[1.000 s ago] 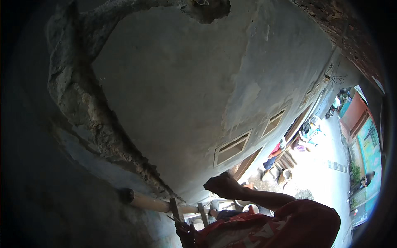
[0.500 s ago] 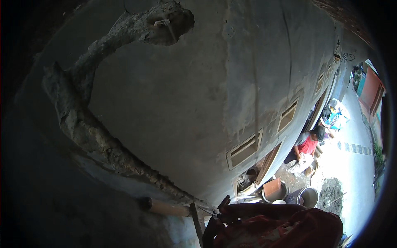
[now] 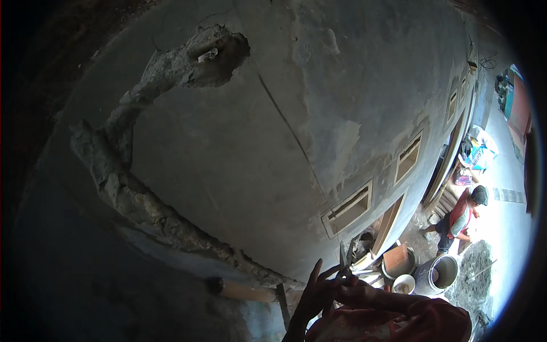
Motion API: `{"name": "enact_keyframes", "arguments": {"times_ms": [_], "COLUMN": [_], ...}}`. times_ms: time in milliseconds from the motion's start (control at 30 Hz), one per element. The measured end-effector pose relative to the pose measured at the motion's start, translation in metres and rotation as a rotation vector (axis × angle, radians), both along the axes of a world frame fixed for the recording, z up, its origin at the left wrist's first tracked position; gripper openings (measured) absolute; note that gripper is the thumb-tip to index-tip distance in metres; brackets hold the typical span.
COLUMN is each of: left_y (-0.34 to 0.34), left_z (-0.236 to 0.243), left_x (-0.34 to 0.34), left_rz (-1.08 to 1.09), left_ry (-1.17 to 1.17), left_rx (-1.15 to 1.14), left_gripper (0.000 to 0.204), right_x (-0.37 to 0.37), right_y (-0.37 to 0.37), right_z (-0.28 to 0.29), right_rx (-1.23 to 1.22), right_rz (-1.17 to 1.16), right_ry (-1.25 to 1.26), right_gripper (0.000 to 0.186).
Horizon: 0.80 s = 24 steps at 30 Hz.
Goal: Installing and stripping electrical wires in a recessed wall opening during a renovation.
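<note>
At the lower middle, my right hand (image 3: pixel 354 293) is closed round a small two-jawed metal tool that looks like pliers (image 3: pixel 345 256). Its jaws point up and stand apart. Close against it on the left is my left hand (image 3: pixel 314 293), its fingers stretched out and partly spread, some overlapping the right hand. Dark shade hides exactly where the fingers touch. A thin dark line, like a wire or cord (image 3: pixel 285 121), runs down across the grey plastered wall (image 3: pixel 228 148) toward the tool. Red cloth covers my right arm's upper part.
A rough channel (image 3: pixel 154 211) cut in the wall leads to a hollow (image 3: pixel 225 60). A pipe-like piece (image 3: pixel 245 290) lies below. Far down right are buckets (image 3: pixel 437 273), a sand heap (image 3: pixel 476 273), window openings (image 3: pixel 348 211) and a person in red (image 3: pixel 460 219), bent over.
My hands and the pliers have moved right and up in the picture; the jaws now point upward. The view has shifted. The person below has moved and leans toward the sand heap.
</note>
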<state>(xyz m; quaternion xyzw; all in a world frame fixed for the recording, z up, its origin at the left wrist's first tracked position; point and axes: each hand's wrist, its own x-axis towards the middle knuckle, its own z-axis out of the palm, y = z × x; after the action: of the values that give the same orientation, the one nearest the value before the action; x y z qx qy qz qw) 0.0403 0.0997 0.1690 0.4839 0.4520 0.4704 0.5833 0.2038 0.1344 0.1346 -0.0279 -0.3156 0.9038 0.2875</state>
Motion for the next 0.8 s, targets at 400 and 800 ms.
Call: {"name": "enact_keyframes", "arguments": {"times_ms": [400, 800], "left_y": [0.067, 0.158], "left_z": [0.265, 0.383], "left_x": [-0.049, -0.086], "left_rz": [0.089, 0.763], "left_ry": [1.247, 1.773], "left_rx": [1.268, 1.744], "left_gripper": [0.087, 0.029], "right_x": [-0.005, 0.008], "right_y": [0.044, 0.06], "right_z": [0.09, 0.108], "right_rx": [0.318, 0.529], "right_rz": [-0.573, -0.661], "right_ry": [0.166, -0.234], "right_gripper": [0.018, 0.011]}}
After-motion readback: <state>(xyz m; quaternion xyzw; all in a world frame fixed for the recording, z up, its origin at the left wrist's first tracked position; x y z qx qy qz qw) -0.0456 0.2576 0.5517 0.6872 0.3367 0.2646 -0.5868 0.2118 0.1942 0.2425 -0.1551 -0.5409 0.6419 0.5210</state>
